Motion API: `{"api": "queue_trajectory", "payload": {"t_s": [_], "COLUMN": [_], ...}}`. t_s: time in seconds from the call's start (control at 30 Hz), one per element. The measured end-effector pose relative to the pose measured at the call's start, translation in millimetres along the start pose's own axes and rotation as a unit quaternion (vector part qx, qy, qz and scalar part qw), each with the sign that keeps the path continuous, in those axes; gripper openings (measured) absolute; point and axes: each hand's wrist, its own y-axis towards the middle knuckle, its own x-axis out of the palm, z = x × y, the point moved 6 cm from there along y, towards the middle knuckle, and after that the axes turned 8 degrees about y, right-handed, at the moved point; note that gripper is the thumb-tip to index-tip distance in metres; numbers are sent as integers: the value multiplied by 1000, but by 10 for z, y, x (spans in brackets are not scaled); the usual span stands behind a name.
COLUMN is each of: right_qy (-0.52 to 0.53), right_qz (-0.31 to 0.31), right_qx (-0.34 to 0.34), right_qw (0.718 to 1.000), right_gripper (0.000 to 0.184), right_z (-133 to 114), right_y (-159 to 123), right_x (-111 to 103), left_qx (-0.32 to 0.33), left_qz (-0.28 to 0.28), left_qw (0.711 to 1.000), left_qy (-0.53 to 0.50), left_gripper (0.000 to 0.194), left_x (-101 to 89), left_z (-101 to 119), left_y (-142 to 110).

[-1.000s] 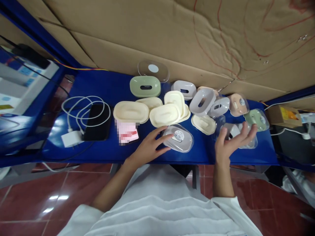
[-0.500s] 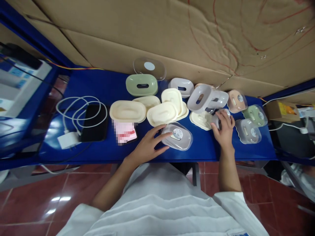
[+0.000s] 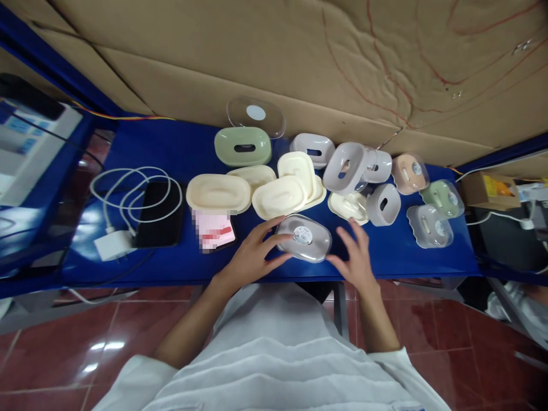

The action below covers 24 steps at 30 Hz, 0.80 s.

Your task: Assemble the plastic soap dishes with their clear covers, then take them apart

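A grey oval soap box [image 3: 314,240] under a clear lid with a round white sticker lies near the table's front edge. My left hand [image 3: 252,251] is at its left side, fingers spread and the fingertips on or just over the lid. To the box's right, my right hand [image 3: 355,257] is open and holds nothing; its thumb is close to the box's right end. Beyond the right hand, a grey oval piece with a slot [image 3: 381,205] stands on edge, beside a cream tray [image 3: 349,206].
Several cream oval trays [image 3: 220,191] lie behind the left hand. Further back are a green slotted tray [image 3: 243,147] and a loose clear lid [image 3: 257,123]. Lidded boxes, one peach [image 3: 411,174], line the right. A lit phone [image 3: 218,234], black device [image 3: 160,222] and white cable are left.
My right hand has let go of the grey slotted piece, leaving it on the table, and moved left to beside the lidded box. My left hand has barely moved.
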Motion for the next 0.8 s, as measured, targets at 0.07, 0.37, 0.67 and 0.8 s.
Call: {"api": "queue_trajectory", "payload": {"t_s": [0.07, 0.37, 0.67, 0.8], "right_qy": [43, 106, 83, 96], "right_qz": [-54, -100, -90, -102], "right_qx": [-25, -78, -93, -82], "right_qw": [997, 986, 988, 987], "right_gripper": [77, 79, 93, 97], "right_z": [-198, -362, -393, -356], "right_y": [33, 151, 123, 85], "right_x": [155, 282, 369, 365], "left_qx": [0, 3, -39, -25], "left_qz": [5, 3, -36, -22], "left_qw": [1000, 1000, 997, 999], "left_qy": [4, -20, -56, -34], "left_gripper": [41, 51, 49, 53], "left_x": [-6, 13, 82, 79], "left_z": [-4, -12, -121, -75], "left_y": [-10, -71, -88, -85]}}
